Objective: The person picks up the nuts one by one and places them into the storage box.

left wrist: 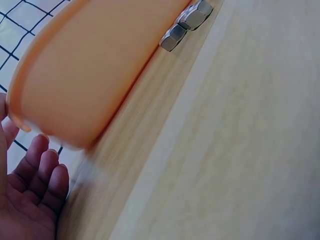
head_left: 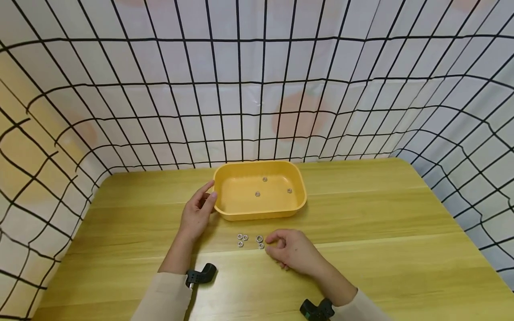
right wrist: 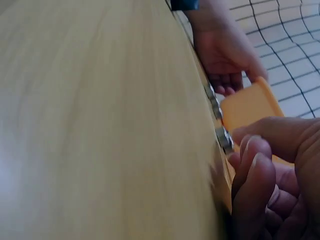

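Observation:
A yellow plastic tray stands on the table, with three small metal nuts apart on its floor. My left hand holds the tray's left rim between thumb and forefinger; its other fingers are loosely bent beside the outer wall. In front of the tray lie three nuts in a loose cluster. To their right are two more nuts, a bigger one and a smaller one. Right beside this pair is my right hand, thumb and forefinger apart, with nothing visible between them.
The wooden table extends to both sides of the tray. Black wire mesh encloses the back and sides, with pale sheeting behind it. A black wrist device sits on the left wrist and another on the right.

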`<act>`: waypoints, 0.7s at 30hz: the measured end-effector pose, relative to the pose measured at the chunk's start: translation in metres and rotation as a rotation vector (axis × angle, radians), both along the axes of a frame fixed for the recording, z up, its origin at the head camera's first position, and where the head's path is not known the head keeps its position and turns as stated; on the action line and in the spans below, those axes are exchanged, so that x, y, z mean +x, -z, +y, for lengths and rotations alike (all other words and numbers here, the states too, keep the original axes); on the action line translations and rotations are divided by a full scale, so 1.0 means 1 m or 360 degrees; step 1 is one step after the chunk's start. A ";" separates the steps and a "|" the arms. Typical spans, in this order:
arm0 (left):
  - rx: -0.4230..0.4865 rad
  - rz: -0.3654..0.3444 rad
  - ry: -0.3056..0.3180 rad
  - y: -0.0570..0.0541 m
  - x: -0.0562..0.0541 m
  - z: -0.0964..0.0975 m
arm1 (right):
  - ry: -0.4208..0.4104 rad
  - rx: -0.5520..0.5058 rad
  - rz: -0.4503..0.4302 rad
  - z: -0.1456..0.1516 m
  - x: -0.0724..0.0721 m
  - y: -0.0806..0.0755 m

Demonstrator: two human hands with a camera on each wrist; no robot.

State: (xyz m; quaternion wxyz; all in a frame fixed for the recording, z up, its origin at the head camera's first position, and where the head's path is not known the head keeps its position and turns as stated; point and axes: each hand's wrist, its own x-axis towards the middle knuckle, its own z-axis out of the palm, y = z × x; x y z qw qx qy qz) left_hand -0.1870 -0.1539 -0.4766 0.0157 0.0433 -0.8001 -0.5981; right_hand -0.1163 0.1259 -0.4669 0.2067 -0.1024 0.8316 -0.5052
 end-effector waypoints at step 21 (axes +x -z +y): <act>0.0028 0.0017 -0.0021 0.004 -0.002 0.000 | 0.0072 0.0314 0.0346 -0.019 0.003 0.009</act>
